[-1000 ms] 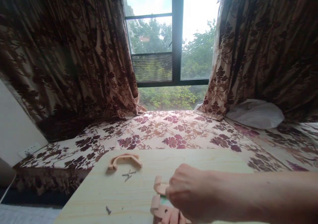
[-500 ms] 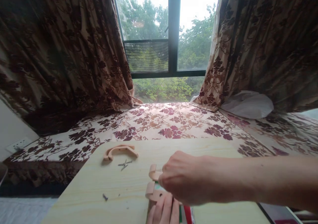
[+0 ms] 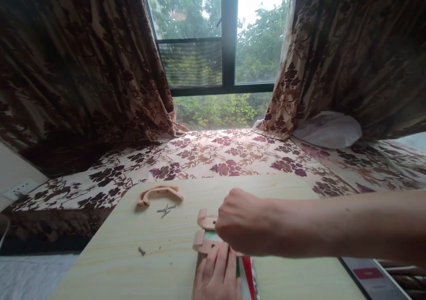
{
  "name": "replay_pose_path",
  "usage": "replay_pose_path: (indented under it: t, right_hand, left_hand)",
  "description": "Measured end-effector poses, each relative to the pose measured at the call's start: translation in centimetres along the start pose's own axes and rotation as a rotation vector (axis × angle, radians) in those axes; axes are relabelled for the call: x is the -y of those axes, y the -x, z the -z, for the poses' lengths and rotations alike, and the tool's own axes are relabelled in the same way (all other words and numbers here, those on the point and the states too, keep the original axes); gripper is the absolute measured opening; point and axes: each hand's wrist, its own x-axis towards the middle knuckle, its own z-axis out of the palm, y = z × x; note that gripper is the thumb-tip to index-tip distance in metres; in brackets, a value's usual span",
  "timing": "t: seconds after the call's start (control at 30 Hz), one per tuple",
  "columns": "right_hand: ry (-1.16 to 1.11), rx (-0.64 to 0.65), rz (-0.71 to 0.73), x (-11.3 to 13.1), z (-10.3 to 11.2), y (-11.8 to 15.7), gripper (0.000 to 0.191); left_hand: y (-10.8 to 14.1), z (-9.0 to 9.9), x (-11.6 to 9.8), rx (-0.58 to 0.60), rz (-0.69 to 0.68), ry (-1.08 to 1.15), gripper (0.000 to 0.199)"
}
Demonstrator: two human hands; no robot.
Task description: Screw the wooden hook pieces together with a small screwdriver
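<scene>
My left hand (image 3: 218, 271) lies with fingers stretched forward over a curved, light wooden piece (image 3: 203, 245) with a dark hole in it. Under that hand is a packet (image 3: 248, 273) with red, green and white stripes. Just beyond, my right hand (image 3: 237, 222) is closed in a fist above a second curved wooden piece (image 3: 207, 222), which also has a hole. The fist hides whatever is in its fingers. The near edge of the right hand overlaps the fingertips of the left in view.
On the pale wooden table (image 3: 133, 229), two more curved wooden pieces (image 3: 159, 194) lie at far left, with several screws (image 3: 165, 210) beside them. A single screw (image 3: 141, 250) sits nearer. A phone or tablet (image 3: 369, 275) is at right. Behind is a flower-patterned cloth (image 3: 213, 158).
The view has tilted down slightly, so everything sits higher. My right hand stays closed over the wooden pieces, and the left remains on the near one.
</scene>
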Motion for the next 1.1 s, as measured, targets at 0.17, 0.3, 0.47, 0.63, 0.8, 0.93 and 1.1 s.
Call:
replay_pose_path:
  t: [0.17,0.3,0.47,0.63,0.8,0.93,1.1]
  right_hand:
    - [0.004,-0.01,0.076,-0.2,0.5,0.4,0.014]
    - [0.001,-0.035,0.097,-0.2,-0.1,-0.1,0.021]
    - [-0.02,0.012,0.029,-0.3,-0.5,-0.4,0.017]
    - [-0.015,0.043,0.073,-0.5,0.6,-0.3,0.011]
    - [-0.071,0.083,0.12,-1.0,0.4,-0.5,0.012]
    - [-0.102,0.04,0.077,-1.4,-0.5,-0.5,0.01]
    - [-0.079,-0.019,0.026,-1.6,-0.8,-0.3,0.008]
  left_hand:
    - [-0.5,0.4,-0.1,-0.039,-0.022,-0.021,0.035]
    - [-0.6,0.3,-0.1,-0.075,-0.016,-0.021,0.03]
    - [-0.9,0.1,-1.0,-0.178,0.122,0.039,0.033]
    - [-1.3,0.6,-0.9,-0.138,0.06,-0.015,0.036]
    - [-1.6,1.1,-0.2,-0.126,0.009,-0.027,0.034]
    - [-1.1,0.7,-0.3,-0.096,0.005,-0.021,0.033]
    - [-0.6,0.4,-0.3,-0.062,-0.004,-0.026,0.032]
